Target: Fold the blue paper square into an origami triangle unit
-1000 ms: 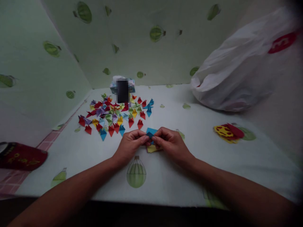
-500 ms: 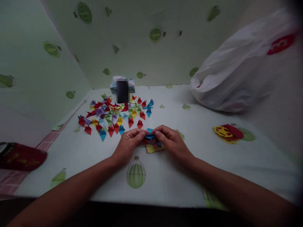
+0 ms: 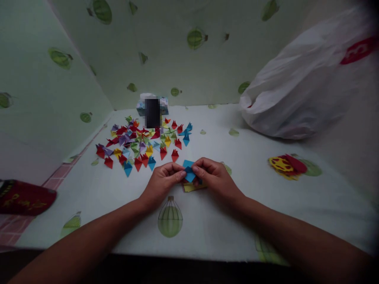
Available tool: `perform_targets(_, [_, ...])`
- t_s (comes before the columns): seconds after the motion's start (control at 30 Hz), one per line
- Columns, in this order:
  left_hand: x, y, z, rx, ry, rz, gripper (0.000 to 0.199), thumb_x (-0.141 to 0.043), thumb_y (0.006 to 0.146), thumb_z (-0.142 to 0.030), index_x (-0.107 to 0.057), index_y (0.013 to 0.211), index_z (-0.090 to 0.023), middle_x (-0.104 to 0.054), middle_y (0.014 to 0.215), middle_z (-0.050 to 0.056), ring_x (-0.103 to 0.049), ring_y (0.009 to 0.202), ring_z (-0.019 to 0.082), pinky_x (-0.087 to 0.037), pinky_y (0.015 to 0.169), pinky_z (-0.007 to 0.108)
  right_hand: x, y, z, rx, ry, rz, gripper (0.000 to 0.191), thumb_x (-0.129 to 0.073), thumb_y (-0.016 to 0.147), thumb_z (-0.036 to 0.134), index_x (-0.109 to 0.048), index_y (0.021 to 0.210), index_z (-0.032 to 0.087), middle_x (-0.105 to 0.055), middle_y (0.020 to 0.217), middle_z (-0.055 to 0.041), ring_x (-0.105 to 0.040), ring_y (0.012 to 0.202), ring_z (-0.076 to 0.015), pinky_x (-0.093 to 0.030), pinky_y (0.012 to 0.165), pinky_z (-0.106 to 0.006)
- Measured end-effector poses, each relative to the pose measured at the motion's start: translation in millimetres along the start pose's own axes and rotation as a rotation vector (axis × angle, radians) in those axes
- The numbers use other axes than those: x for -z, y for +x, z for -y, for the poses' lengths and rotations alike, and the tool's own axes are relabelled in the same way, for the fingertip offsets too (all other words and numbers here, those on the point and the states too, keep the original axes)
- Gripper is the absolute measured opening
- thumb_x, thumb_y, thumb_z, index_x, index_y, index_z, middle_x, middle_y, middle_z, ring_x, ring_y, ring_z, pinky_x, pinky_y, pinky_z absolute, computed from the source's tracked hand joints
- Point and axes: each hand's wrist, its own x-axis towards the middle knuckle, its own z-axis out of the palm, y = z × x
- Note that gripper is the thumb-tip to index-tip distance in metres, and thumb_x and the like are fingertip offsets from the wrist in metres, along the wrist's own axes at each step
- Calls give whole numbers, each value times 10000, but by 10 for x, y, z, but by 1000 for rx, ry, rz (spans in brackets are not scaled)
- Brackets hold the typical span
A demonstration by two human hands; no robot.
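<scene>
My left hand (image 3: 164,182) and my right hand (image 3: 213,177) meet at the middle of the table, both pinching a small blue folded paper (image 3: 188,171) between their fingertips. Under the hands lies a small stack of flat paper squares (image 3: 192,187), yellow on top. Just beyond the hands a spread of several folded paper pieces (image 3: 142,144) in red, blue, yellow, green and purple covers the table's left-centre.
A white plastic bag (image 3: 299,86) bulks at the back right. Red and yellow cut paper (image 3: 286,165) lies to the right. A small box (image 3: 152,108) stands at the back. A dark red pouch (image 3: 25,197) sits at the left edge. Papered walls close the back and left.
The blue paper, turned edge-on half a second ago, now faces up between my fingertips as a small diamond. Both hands have stayed in place.
</scene>
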Motion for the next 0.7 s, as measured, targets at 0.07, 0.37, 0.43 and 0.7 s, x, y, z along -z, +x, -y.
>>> perform_targets(0.07, [-3, 6, 1, -17, -1, -27, 184, -815, 763, -295, -710, 813, -152, -722, 723, -9, -648, 667, 96, -517, 676, 208, 0, -4, -10, 13, 29, 9, 195, -606, 901, 354, -600, 842, 168, -639, 668, 12, -588, 580, -101, -480, 609, -253])
perform_targets(0.37, [3, 43, -9, 28, -127, -67, 248, -849, 705, -291, -667, 794, -149, -694, 716, -24, -643, 638, 88, -514, 656, 202, -4, 6, -43, 164, -16, 63, 96, -616, 857, 187, -599, 950, 201, -619, 762, 27, -602, 643, -104, -489, 638, -253])
perform_targets(0.43, [6, 39, -16, 31, -125, -57, 244, -854, 701, -287, -679, 807, -153, -685, 711, -33, -628, 623, 75, -498, 635, 186, -4, -2, -31, 186, -112, 81, 65, -601, 865, 171, -620, 923, 191, -631, 777, 14, -608, 662, -110, -489, 652, -259])
perform_targets(0.7, [22, 30, -40, 47, -63, 4, 238, -841, 721, -325, -700, 816, -159, -681, 720, -23, -614, 641, 81, -480, 631, 190, 6, -11, -20, 337, -357, 48, 99, -598, 863, 95, -661, 878, 170, -647, 792, -1, -594, 728, -122, -461, 688, -254])
